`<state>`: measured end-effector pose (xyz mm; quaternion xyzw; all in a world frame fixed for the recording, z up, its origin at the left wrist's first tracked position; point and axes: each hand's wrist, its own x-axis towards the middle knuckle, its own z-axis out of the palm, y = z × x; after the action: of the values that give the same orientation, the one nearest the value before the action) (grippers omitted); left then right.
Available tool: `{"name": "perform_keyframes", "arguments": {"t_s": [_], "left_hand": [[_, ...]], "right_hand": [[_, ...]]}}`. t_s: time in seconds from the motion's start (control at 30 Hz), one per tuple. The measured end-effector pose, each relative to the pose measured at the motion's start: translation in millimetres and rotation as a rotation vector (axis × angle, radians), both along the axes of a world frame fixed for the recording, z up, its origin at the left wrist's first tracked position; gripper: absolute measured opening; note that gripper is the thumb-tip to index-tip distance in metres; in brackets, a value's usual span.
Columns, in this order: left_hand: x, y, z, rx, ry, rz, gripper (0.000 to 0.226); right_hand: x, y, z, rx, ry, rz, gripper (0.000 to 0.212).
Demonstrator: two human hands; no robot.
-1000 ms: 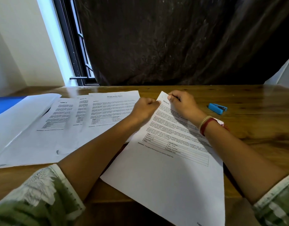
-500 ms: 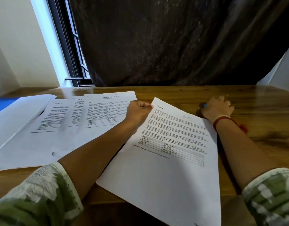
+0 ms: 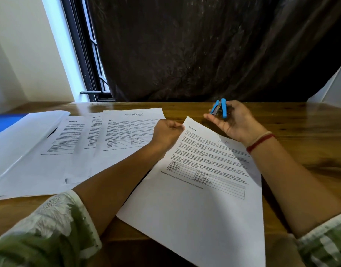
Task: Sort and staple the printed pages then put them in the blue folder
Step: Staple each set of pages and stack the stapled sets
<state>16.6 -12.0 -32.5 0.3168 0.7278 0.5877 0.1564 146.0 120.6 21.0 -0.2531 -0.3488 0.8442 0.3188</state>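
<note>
Wooden table (image 3: 300, 132); left hand (image 3: 166, 132) pinches the top corner of the page (image 3: 204, 205) headed "Section 4"; right hand (image 3: 236, 125) grasps the blue stapler (image 3: 220, 108) just above it; sheet (image 3: 127, 130) titled "Sample Health Report" lies left; blue folder (image 3: 4, 122) far left.

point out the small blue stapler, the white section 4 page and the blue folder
small blue plastic stapler (image 3: 224, 109): head view, its blue body
white printed Section 4 page (image 3: 194, 218): head view, blank lower half
flat blue folder (image 3: 4, 123): head view, exposed corner
</note>
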Motion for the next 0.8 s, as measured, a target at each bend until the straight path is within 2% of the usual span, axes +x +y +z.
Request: {"name": "perform_keyframes", "arguments": {"t_s": [0.13,0.23,0.37,0.47,0.53,0.7,0.8], "left_hand": [[0,1,0,-0.008,0.038,0.003,0.014],[0,1,-1,0.000,0.051,0.000,0.013],[-1,3,-4,0.018,0.096,0.008,0.014],[-1,3,-5,0.031,0.155,0.013,0.015],[1,3,-5,0.034,0.220,0.009,0.015],[1,3,-6,0.034,0.249,0.000,0.014],[1,3,-6,0.031,0.266,0.005,0.015]], "right_hand": [[-8,-14,-4,0.081,-0.074,0.073,0.039],[-12,-18,-6,0.194,-0.182,0.039,0.037],[-17,-23,-12,0.488,-0.365,-0.074,0.035],[-22,-22,-20,0.766,-0.519,-0.239,0.028],[-24,-22,-22,0.882,-0.570,-0.310,0.020],[-24,-24,-23,1.005,-0.564,-0.361,0.024],[-23,-21,-24,0.960,-0.523,-0.384,0.022]]}}
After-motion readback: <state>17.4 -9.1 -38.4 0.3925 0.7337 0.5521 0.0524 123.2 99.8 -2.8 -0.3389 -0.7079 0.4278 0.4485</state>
